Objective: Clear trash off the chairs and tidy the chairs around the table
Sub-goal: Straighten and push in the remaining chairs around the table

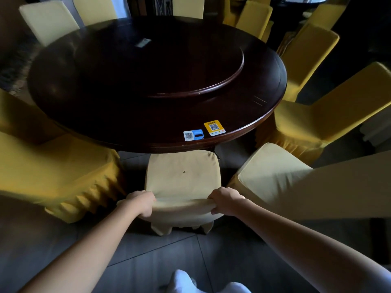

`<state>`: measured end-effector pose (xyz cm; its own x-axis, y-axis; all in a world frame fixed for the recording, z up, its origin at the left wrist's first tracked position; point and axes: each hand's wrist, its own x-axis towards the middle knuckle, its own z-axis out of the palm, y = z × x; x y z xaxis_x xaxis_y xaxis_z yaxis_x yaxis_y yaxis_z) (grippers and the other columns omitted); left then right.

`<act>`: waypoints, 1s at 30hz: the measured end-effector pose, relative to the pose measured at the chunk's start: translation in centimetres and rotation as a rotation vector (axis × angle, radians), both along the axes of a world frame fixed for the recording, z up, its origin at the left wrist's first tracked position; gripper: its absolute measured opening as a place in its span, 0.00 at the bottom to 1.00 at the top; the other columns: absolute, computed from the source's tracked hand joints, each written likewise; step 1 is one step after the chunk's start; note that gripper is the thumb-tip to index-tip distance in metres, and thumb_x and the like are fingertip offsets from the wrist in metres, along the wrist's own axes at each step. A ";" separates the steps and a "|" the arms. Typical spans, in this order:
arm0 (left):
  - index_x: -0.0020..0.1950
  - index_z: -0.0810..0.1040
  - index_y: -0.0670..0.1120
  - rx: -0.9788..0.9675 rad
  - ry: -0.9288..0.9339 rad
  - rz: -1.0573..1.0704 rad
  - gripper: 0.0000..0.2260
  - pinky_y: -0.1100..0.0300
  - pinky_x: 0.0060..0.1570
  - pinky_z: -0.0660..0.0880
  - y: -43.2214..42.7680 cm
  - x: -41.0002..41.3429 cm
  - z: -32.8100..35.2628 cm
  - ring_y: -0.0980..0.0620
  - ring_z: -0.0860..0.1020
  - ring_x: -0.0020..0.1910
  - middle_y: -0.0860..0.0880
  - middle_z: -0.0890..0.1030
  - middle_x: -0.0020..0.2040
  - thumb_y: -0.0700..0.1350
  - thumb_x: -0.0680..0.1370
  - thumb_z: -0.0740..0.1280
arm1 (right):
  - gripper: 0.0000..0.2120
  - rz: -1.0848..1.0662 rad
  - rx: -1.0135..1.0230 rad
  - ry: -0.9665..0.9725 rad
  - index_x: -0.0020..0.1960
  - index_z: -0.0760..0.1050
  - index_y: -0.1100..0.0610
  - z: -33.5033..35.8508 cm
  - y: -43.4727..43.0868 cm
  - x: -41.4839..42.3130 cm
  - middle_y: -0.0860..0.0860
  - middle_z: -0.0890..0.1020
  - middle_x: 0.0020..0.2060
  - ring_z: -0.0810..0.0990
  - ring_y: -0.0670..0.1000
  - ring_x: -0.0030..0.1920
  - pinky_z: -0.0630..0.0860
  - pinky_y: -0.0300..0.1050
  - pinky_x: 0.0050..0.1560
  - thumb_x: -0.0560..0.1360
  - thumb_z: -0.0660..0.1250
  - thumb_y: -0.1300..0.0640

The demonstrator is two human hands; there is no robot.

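Lower centre of frame: pale chair (183,178) faces table (127,85), seat front at table rim. Your left grip (143,205) and right grip (226,203) both curl over backrest top, bunching cover, one at each corner; likely so chair steers square, no twist. Small dark speck (184,172) mid-seat: trash or stain, cannot tell. Yellow chair (59,166) at frame left sits angled, probably not yet tidied.

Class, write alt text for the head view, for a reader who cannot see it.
The left hand and right hand grip the back of a pale chair at a dark round table. Yellow chairs ring the table; two QR stickers lie near its front edge.
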<state>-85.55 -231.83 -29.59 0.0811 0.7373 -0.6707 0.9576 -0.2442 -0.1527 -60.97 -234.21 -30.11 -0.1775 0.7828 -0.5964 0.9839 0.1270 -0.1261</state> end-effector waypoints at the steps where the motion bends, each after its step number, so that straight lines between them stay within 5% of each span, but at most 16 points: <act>1: 0.67 0.73 0.47 0.002 0.006 0.000 0.20 0.57 0.54 0.74 -0.1 0.0 0.1 0.45 0.76 0.61 0.46 0.76 0.63 0.39 0.75 0.63 | 0.21 -0.007 -0.004 0.009 0.63 0.75 0.48 -0.1 -0.2 -0.1 0.53 0.79 0.56 0.77 0.59 0.57 0.77 0.54 0.55 0.71 0.72 0.50; 13: 0.63 0.74 0.43 -0.148 -0.041 -0.031 0.17 0.58 0.47 0.72 -1.2 -2.5 1.1 0.47 0.76 0.52 0.44 0.76 0.60 0.39 0.74 0.65 | 0.21 0.129 0.010 0.011 0.64 0.75 0.51 -0.4 -2.0 -1.7 0.53 0.79 0.57 0.77 0.57 0.57 0.76 0.50 0.50 0.73 0.70 0.47; 18: 0.76 0.60 0.46 -0.350 -0.427 0.208 0.29 0.57 0.72 0.61 0.0 -3.2 3.3 0.50 0.63 0.73 0.48 0.63 0.76 0.47 0.77 0.67 | 0.24 0.069 -0.001 0.183 0.66 0.73 0.49 0.8 -2.4 -0.8 0.52 0.79 0.59 0.76 0.55 0.60 0.75 0.49 0.54 0.73 0.67 0.40; 21: 0.79 0.50 0.52 -0.106 -0.542 0.271 0.36 0.49 0.76 0.52 -0.8 -0.4 3.2 0.49 0.52 0.77 0.50 0.51 0.79 0.57 0.77 0.64 | 0.30 -0.004 0.099 0.292 0.74 0.62 0.45 1.3 -3.3 0.6 0.50 0.64 0.75 0.60 0.52 0.75 0.62 0.51 0.71 0.75 0.63 0.38; 24: 0.78 0.39 0.55 0.133 -0.502 0.051 0.39 0.44 0.75 0.40 -2.4 5.2 3.3 0.50 0.38 0.77 0.52 0.36 0.78 0.62 0.77 0.60 | 0.33 0.049 0.324 0.252 0.78 0.49 0.44 1.7 -4.6 3.3 0.48 0.44 0.79 0.39 0.52 0.78 0.45 0.59 0.75 0.77 0.58 0.39; 30: 0.76 0.31 0.52 0.230 -0.548 -0.232 0.43 0.45 0.73 0.33 -5.5 18.8 5.2 0.51 0.30 0.74 0.51 0.28 0.75 0.63 0.77 0.59 | 0.35 -0.135 0.470 0.165 0.78 0.44 0.44 3.2 -8.5 13.6 0.48 0.42 0.78 0.37 0.52 0.77 0.45 0.61 0.75 0.78 0.59 0.41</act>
